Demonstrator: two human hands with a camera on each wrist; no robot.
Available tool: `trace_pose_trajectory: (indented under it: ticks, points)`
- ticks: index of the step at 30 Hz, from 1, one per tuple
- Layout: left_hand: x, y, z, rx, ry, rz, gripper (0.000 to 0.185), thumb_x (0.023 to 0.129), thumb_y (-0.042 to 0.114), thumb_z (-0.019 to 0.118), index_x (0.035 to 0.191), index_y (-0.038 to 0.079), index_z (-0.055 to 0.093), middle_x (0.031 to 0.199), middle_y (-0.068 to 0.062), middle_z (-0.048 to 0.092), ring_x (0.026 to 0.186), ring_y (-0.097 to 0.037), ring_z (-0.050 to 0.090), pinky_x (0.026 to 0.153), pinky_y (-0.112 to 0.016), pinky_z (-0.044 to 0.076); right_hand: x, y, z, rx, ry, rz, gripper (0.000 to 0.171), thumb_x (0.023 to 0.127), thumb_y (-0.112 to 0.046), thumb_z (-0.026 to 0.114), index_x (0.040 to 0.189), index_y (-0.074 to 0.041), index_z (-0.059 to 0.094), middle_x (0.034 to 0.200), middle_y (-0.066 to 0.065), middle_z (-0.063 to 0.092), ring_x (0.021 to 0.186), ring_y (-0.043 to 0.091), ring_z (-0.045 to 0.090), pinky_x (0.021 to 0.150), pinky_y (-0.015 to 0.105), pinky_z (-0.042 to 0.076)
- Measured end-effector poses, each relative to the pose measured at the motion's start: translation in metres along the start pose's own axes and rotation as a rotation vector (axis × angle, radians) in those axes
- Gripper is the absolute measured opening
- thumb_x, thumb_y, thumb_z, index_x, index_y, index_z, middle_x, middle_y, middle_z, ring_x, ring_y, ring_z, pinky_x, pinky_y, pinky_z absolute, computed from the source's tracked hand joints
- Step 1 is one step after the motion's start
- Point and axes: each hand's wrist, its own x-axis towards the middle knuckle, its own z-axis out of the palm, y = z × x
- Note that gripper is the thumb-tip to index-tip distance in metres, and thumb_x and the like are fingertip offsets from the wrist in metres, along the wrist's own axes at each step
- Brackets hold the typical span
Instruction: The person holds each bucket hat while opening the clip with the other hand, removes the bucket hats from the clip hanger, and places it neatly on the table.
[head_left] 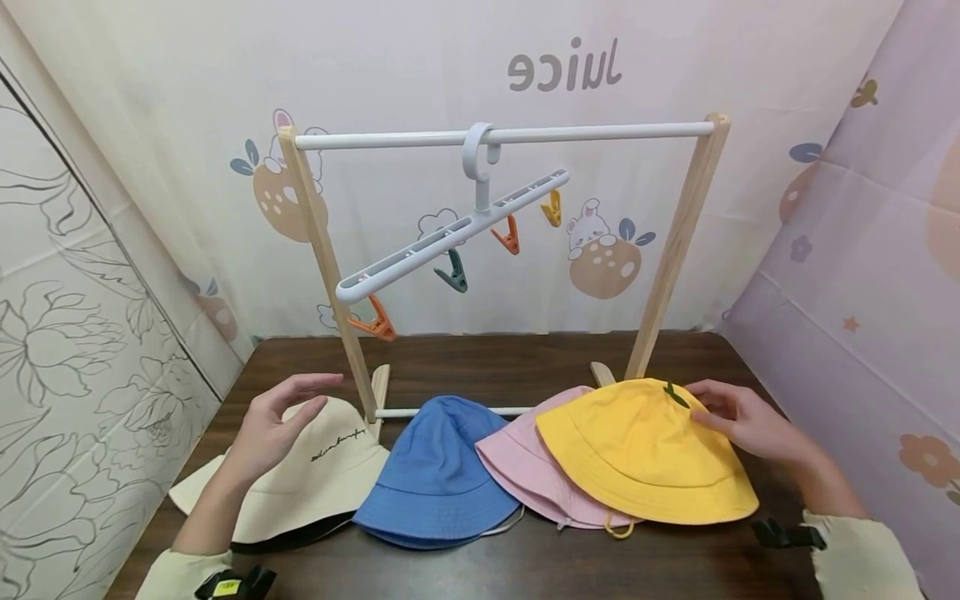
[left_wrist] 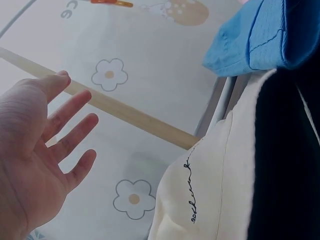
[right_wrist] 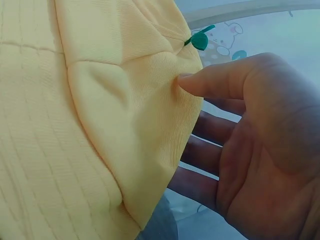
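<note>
Touching the yellow hat (head_left: 647, 450) crown near the counter's right edge, right hand (head_left: 750, 421) flat-fingered to steady it; left hand (head_left: 273, 421) hovers open above the cream hat (head_left: 315, 475).

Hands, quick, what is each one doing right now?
Left hand: open, fingers spread above the cream hat, holding nothing.
Right hand: open, thumb and fingers touching the yellow hat, no grip.

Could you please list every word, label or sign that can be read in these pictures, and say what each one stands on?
"Juice", mirrored in the head view, on the white printed backdrop cloth.
Black cursive script on the front of the cream fabric bucket hat: too small and thin to read in either view.
Small yellow label on the black left wrist strap: too small to read.
The blue, pink and yellow hats show no text.
</note>
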Motion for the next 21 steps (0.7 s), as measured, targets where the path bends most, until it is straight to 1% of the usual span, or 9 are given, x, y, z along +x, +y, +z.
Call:
trace_pose_trajectory:
  ticks: [4, 8, 11, 15, 17, 21]
  points:
    - [-0.002, 0.0, -0.003, 0.021, 0.0, -0.021, 0.034, 0.109, -0.006, 0.064, 0.14, 0.002, 0.074, 0.138, 0.023, 0.077, 0.129, 0.006, 0.07, 0.108, -0.008, 0.052, 0.002, -0.001, 0.001, 0.021, 0.028, -0.036, 0.033, 0.105, -0.001, 0.075, 0.137, 0.005, 0.07, 0.117, -0.027, 0.073, 0.102, -0.012, 0.068, 0.076, 0.015, 0.058]
    - [-0.004, 0.002, -0.007, 0.041, -0.001, -0.032, 0.033, 0.109, -0.005, 0.064, 0.139, 0.004, 0.075, 0.137, 0.018, 0.079, 0.127, 0.007, 0.07, 0.108, -0.008, 0.051, 0.007, -0.006, 0.001, 0.036, 0.109, -0.071, 0.03, 0.104, 0.003, 0.073, 0.134, 0.006, 0.071, 0.117, -0.035, 0.07, 0.101, -0.013, 0.07, 0.076, 0.013, 0.058]
    - [-0.004, 0.004, -0.01, 0.045, -0.002, -0.028, 0.033, 0.109, -0.005, 0.065, 0.139, 0.003, 0.074, 0.137, 0.015, 0.08, 0.128, 0.009, 0.069, 0.108, -0.008, 0.05, 0.01, -0.012, -0.001, 0.053, 0.165, -0.046, 0.026, 0.108, 0.0, 0.069, 0.133, 0.008, 0.071, 0.114, -0.039, 0.069, 0.099, -0.015, 0.07, 0.072, 0.016, 0.062]
    - [-0.003, 0.006, -0.014, 0.051, -0.004, -0.026, 0.034, 0.109, -0.006, 0.064, 0.14, 0.003, 0.074, 0.137, 0.021, 0.079, 0.129, 0.011, 0.068, 0.109, -0.007, 0.05, 0.014, -0.02, -0.005, 0.074, 0.223, 0.004, 0.027, 0.113, -0.006, 0.064, 0.132, 0.012, 0.068, 0.111, -0.042, 0.068, 0.099, -0.019, 0.068, 0.068, 0.021, 0.065]
    - [-0.001, 0.007, -0.015, 0.059, -0.005, -0.031, 0.034, 0.109, -0.005, 0.064, 0.14, 0.004, 0.074, 0.137, 0.024, 0.077, 0.129, 0.01, 0.069, 0.109, -0.006, 0.049, 0.015, -0.025, -0.008, 0.066, 0.256, 0.008, 0.027, 0.114, -0.008, 0.063, 0.131, 0.012, 0.069, 0.11, -0.042, 0.068, 0.099, -0.02, 0.068, 0.068, 0.02, 0.065]
    - [0.001, 0.01, -0.018, 0.089, 0.002, -0.035, 0.034, 0.109, -0.003, 0.065, 0.141, 0.006, 0.075, 0.137, 0.025, 0.077, 0.129, 0.012, 0.068, 0.109, -0.005, 0.048, 0.02, -0.035, -0.014, 0.046, 0.313, -0.016, 0.024, 0.113, -0.008, 0.065, 0.127, 0.01, 0.073, 0.107, -0.042, 0.069, 0.095, -0.021, 0.069, 0.069, 0.014, 0.062]
